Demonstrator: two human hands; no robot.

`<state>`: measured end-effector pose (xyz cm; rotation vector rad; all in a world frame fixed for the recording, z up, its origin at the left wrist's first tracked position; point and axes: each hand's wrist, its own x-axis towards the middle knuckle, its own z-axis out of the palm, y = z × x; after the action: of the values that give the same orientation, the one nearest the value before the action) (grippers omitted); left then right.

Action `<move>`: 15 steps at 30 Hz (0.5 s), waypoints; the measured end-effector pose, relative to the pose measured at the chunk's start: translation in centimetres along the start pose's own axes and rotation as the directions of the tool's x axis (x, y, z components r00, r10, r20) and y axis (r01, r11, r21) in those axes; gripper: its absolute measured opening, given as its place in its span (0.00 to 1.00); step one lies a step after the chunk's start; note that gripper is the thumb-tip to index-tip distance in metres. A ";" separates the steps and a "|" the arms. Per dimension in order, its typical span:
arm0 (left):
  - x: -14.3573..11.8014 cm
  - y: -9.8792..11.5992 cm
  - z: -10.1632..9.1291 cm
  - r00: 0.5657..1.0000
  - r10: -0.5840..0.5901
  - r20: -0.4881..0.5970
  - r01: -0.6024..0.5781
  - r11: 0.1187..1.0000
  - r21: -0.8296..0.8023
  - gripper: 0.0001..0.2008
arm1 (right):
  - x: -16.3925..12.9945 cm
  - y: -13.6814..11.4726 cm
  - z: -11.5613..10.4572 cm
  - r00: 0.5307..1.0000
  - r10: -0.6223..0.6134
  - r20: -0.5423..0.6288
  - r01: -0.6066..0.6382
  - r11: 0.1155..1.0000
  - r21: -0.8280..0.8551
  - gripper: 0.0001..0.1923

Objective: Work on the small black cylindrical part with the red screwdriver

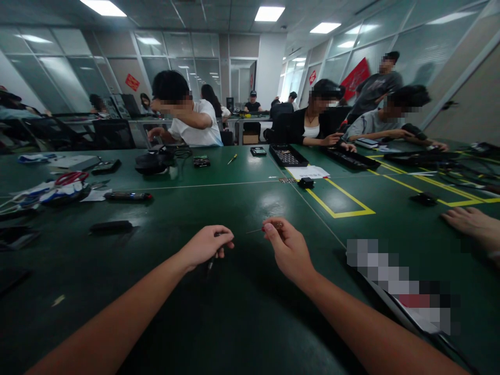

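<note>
Green worktable (242, 312) fills the office, w/ co-workers seated along the far edge; two black trays (288, 155) there hold small parts, too small to tell which. Left hand (207, 246) is curled around a thin dark tool (210, 264), tip on the table, and right hand (286, 249) pinches a fine pin (255, 230) just beside it.

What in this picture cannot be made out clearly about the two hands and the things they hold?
- Head view: the thin item pinched by the right hand is too small to identify.
- Head view: the left hand curls over a small dark tool; the fingers hide most of it.
- Head view: the object at right is pixelated.
</note>
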<state>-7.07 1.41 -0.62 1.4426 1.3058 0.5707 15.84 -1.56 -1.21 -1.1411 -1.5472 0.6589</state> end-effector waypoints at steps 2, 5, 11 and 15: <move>-0.4 -0.5 -1.0 0.997 -0.060 -0.043 0.045 0.957 -0.287 0.09 | 0.0 0.1 0.0 1.000 -0.005 0.006 0.005 1.000 0.002 0.13; -1.3 -1.3 -3.1 0.985 -0.138 -0.107 0.048 0.802 -0.595 0.07 | 0.0 0.3 -0.1 1.000 -0.016 0.011 0.016 1.000 0.005 0.13; -5.0 -2.6 -8.0 0.933 -0.259 -0.250 -0.037 0.622 -0.782 0.10 | 0.0 0.6 -0.1 0.999 -0.001 0.032 0.001 1.000 -0.004 0.14; -9.2 -3.9 -12.0 0.823 -0.318 -0.471 -0.150 0.678 -0.720 0.07 | 0.1 0.8 0.0 0.999 0.013 0.038 -0.014 1.000 0.003 0.14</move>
<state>-21.74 -3.06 2.52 0.5130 1.3340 1.3655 16.13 -1.18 -1.90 -1.1438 -1.5711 0.6949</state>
